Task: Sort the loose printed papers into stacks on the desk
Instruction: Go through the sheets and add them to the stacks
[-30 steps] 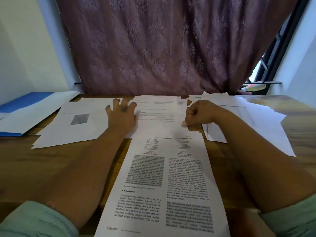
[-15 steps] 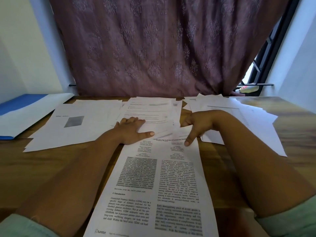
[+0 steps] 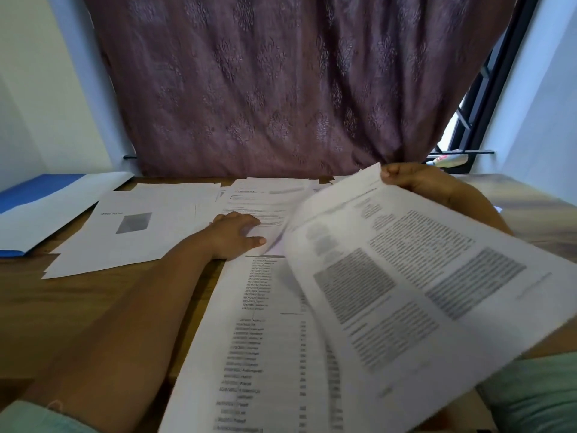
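White two-column printed sheet (image 3: pixel 406 276) lifted, tilted, pinched by right hand (image 3: pixel 415 179).

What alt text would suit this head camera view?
A person's right hand lifts a white two-column printed sheet off a printed list page, while the left hand rests on white paper stacks across a brown wooden desk.

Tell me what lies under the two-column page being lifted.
Under the lifted two-column page lies a sheet of listed rows. Its right part is covered, as is the desk there.
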Motion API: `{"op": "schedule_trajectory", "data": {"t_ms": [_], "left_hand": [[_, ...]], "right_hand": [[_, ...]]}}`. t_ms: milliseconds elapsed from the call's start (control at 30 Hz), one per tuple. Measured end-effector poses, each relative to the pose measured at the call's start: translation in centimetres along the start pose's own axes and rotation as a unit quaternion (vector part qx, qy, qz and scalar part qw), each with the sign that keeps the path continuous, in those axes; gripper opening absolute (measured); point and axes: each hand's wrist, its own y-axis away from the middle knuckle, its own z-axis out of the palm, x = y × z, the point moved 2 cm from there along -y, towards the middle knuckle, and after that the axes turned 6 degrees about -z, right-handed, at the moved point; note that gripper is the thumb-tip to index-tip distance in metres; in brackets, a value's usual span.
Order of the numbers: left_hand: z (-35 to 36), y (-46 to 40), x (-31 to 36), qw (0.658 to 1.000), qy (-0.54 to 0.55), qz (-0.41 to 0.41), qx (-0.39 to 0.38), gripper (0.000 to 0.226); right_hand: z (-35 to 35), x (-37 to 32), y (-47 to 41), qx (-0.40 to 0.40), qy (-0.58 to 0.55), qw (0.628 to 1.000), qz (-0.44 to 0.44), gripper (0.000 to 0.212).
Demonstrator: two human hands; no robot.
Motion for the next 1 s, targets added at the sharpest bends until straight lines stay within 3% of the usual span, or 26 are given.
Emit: {"op": "schedule_trajectory", "data": {"t_ms": [67, 133, 167, 267, 333, 400, 467, 533, 600, 633, 733, 800, 867, 933, 1000], "left_hand": [[-0.3, 0.6, 0.5, 0.998, 0.039, 0.018, 0.035, 0.05], [-0.5, 1.2, 1.5, 0.981, 0.174, 0.032, 0.08, 0.036], [-0.7, 1.6, 2.3, 0.953, 0.294, 0.016, 0.073, 0.04], [-1.4, 2.1, 3.5, 0.806, 0.59, -0.01, -0.04, 0.09], [-1.5, 2.0, 3.5, 0.766, 0.632, 0.006, -0.12, 0.1], [-1.3, 2.2, 3.2, 0.773, 0.61, 0.019, -0.173, 0.063], [-1.3, 2.1, 2.4, 0.753, 0.627, 0.006, -0.198, 0.034], [-1.8, 1.6, 0.7, 0.699, 0.682, -0.015, -0.212, 0.032], [-3.1, 2.2, 0.0, 0.636, 0.731, 0.005, -0.248, 0.05], [-3.6, 2.9, -0.1, 0.64, 0.721, 0.032, -0.264, 0.057], [-4.1, 4.1, -0.6, 0.734, 0.623, 0.035, -0.268, 0.048], [-4.4, 4.0, -0.8, 0.787, 0.586, -0.034, -0.192, 0.042], [-4.3, 3.2, -1.3, 0.819, 0.558, -0.114, -0.071, 0.041], [-4.1, 2.4, -2.0, 0.868, 0.467, -0.16, 0.057, 0.046], [-3.5, 1.7, -2.5, 0.903, 0.377, -0.176, 0.105, 0.058]], "right_hand": [[-1.9, 0.1, -0.7, 0.115, 0.062, 0.991, -0.013, 0.035], [-2.3, 0.2, -1.3, 0.171, 0.131, 0.977, 0.012, 0.038], [-1.9, 0.6, -1.8, 0.179, 0.157, 0.971, 0.026, 0.039], [1.6, 1.5, -2.9, 0.219, 0.156, 0.962, 0.052, 0.039], [3.8, 2.4, -3.5, 0.271, 0.149, 0.949, 0.057, 0.037], [5.2, 2.7, -4.0, 0.316, 0.155, 0.935, 0.033, 0.037], [6.3, 2.9, -4.4, 0.316, 0.145, 0.938, 0.016, 0.045], [7.0, 2.8, -4.8, 0.322, 0.097, 0.942, 0.016, 0.044], [7.5, 2.7, -5.1, 0.34, 0.065, 0.938, 0.021, 0.033], [7.4, 2.9, -5.4, 0.355, 0.063, 0.933, 0.024, 0.032], [7.6, 3.1, -5.3, 0.366, 0.024, 0.93, 0.012, 0.026], [7.7, 3.4, -5.7, 0.313, -0.028, 0.949, 0.01, 0.019], [7.9, 3.3, -5.7, 0.217, -0.028, 0.976, 0.015, 0.021], [7.6, 2.8, -5.0, 0.104, 0.101, 0.989, 0.003, 0.018], [7.2, 1.8, -3.2, -0.036, 0.303, 0.952, -0.028, 0.013]]}}
